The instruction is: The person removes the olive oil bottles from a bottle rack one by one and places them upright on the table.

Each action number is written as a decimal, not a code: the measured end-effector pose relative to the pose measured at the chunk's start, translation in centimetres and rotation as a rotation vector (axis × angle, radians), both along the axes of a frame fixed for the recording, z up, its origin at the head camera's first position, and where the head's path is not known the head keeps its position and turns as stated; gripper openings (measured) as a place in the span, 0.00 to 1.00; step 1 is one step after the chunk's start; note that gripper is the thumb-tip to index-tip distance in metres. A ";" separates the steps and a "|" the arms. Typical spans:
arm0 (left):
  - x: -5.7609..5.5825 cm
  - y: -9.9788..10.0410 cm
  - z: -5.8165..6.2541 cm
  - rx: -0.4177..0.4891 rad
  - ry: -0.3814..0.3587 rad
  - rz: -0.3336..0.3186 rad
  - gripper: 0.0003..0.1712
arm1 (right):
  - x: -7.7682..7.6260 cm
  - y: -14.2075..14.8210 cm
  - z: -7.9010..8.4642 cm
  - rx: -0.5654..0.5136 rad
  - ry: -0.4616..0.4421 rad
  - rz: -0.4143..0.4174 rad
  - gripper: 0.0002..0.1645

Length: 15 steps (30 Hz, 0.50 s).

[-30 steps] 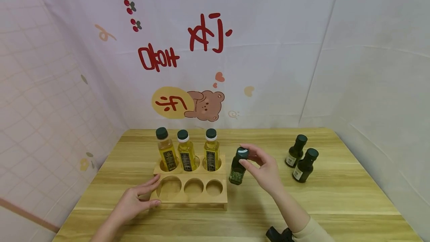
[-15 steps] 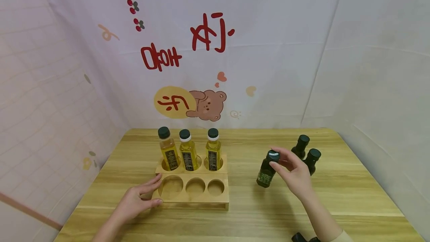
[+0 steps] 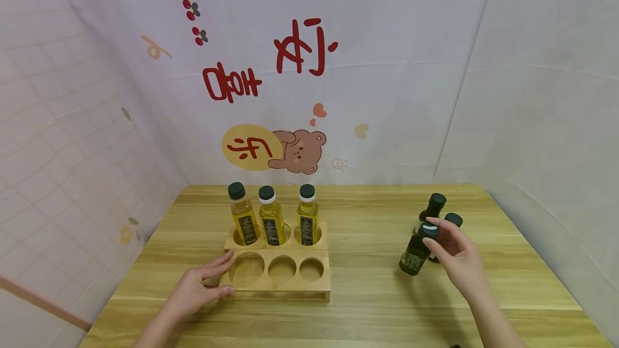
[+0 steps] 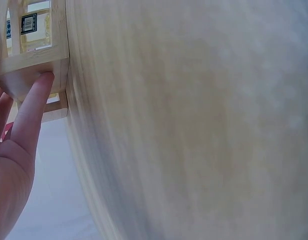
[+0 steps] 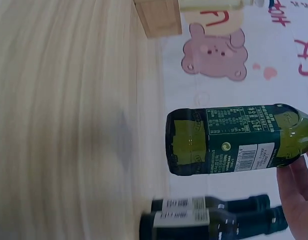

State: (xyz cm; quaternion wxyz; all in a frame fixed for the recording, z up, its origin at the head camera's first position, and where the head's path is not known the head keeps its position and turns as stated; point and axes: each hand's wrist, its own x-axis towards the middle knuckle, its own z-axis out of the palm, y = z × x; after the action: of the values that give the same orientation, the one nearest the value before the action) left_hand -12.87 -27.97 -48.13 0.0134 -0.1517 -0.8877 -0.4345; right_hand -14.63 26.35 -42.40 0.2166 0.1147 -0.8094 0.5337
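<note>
To the right of the wooden rack (image 3: 271,285), well apart from it, a dark green bottle (image 3: 414,254) hung tilted, pinched near its top by the thumb and fingers of the right hand (image 3: 456,262). Against the rack's left end rested the left hand (image 3: 198,289), thumb and finger spread wide. The work looked roughly half done: three clear bottles (image 3: 272,224) stood in the rack's back row, its three front holes held nothing, and two more dark bottles (image 3: 433,207) stood outside, to its right. The rack was smooth, pale and stepped, with round holes; the clear bottles showed yellow liquid; the pinched one looked like glossy glass, its label (image 5: 244,137) finely printed.
</note>
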 end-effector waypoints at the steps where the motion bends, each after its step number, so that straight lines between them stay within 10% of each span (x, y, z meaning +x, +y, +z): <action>1: 0.0 0.0 0.0 0.005 -0.004 -0.001 0.38 | 0.1 0.3 0.0 -0.003 -0.009 -0.015 0.25; 15: 0.1 0.1 0.2 0.011 -0.010 0.005 0.38 | 1.2 3.7 -0.8 0.003 -0.065 -0.160 0.27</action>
State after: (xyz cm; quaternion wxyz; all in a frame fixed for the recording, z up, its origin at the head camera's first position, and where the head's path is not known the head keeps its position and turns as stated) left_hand -12.81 -27.91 -47.92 0.0107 -0.1474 -0.8857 -0.4401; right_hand -13.42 30.09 -43.17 0.2322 0.0325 -0.8234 0.5168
